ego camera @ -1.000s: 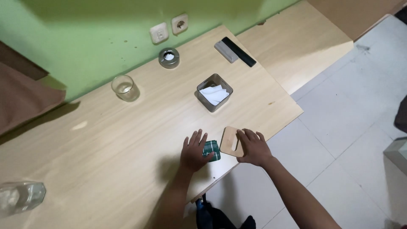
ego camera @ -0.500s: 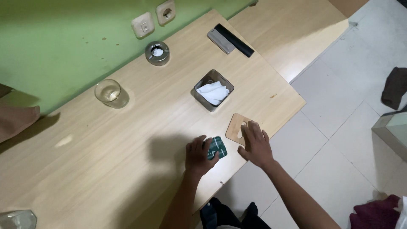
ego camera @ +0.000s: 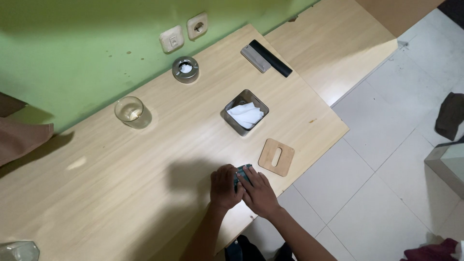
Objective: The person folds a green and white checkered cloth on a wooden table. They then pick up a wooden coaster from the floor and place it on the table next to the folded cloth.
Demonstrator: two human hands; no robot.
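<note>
Both my hands are together near the front edge of the light wooden table [ego camera: 121, 193]. My left hand [ego camera: 224, 186] and my right hand [ego camera: 257, 191] both grip a small dark green packet [ego camera: 241, 173], which shows only between the fingers. A flat wooden lid with a slot [ego camera: 276, 156] lies on the table just right of my hands, free of them. Behind it stands a square metal box [ego camera: 231, 117] holding white tissues [ego camera: 246, 114].
A clear glass [ego camera: 130, 112] and a round metal ashtray [ego camera: 185, 69] stand near the green wall. A grey and black flat case [ego camera: 266, 57] lies at the back right. Two wall sockets [ego camera: 183, 33] sit above. A glass bottle [ego camera: 18, 251] is at the bottom left. White tiled floor lies right.
My right hand has left the wooden lid and moved left onto the green packet, joining my left hand. The lid now lies uncovered on the table.
</note>
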